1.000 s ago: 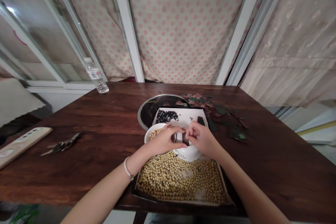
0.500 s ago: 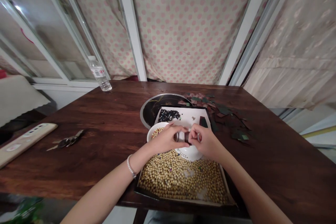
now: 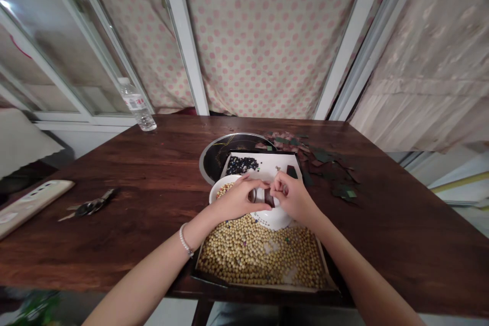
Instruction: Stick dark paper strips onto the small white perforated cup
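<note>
My left hand [image 3: 239, 198] is curved, with thumb and index finger at the lower and upper ends of a small dark reddish-brown piece [image 3: 269, 198]. Against the piece's right side is my right hand [image 3: 292, 197], its fingers curled into a pinch; anything tiny inside that pinch is hidden. Both hands are above a shallow box [image 3: 267, 159] full of tan round beads [image 3: 244, 254]. Below my fingers, a white bowl [image 3: 273, 221] shows in part. Another white bowl [image 3: 214, 191], containing tan beads, is partly covered by my left hand.
Dark beads [image 3: 242, 164] and a dark green piece [image 3: 292, 171] lie in the box's far end. Behind it are a round black tray [image 3: 214, 158] and scattered green and brown scraps [image 3: 324, 158]. Left are a water bottle [image 3: 139, 109], keys [image 3: 89, 207] and a power strip [image 3: 34, 204].
The view has shifted slightly, so everything sits a little further left and up. Both hands stay together around the reddish-brown piece, with the right fingers curled a bit differently.
</note>
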Tool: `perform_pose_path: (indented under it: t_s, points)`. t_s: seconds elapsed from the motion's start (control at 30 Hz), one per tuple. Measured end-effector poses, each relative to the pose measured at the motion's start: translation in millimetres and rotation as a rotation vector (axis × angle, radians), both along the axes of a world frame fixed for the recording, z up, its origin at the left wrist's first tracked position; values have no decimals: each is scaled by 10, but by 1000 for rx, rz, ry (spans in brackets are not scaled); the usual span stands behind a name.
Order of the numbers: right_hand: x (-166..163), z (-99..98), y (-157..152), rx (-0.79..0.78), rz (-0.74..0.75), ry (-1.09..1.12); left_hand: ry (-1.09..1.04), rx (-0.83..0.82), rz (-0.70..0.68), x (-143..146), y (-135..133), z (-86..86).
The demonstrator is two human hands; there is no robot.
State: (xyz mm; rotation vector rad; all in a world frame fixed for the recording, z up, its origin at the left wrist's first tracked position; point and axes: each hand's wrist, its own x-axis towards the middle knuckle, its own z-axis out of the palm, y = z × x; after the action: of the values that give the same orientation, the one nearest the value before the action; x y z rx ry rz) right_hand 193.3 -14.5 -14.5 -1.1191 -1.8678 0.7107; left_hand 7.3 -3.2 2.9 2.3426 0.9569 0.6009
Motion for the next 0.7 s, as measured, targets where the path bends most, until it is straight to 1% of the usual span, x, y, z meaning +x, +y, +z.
perform_pose_path:
  t_s: [0.1, 0.17, 0.3, 0.43, 0.57, 0.7]
  points:
    - [14, 33, -38, -41, 103, -43, 1, 3, 13, -2, 4, -15]
    - [13, 30, -41, -51, 122, -69, -1, 11, 10, -3, 11, -26]
    - [-5, -14, -12, 37, 41, -109, 3, 17, 0, -1, 20, -36]
    - [-8, -20, -35, 137, 41, -189, 4, 6, 5, -1, 12, -22]
    - [-2, 33, -104, 154, 14, -295, 7, 3, -4, -2, 2, -4]
    - [-1, 58, -117, 149, -10, -321, 10, 13, 13, -1, 5, -15]
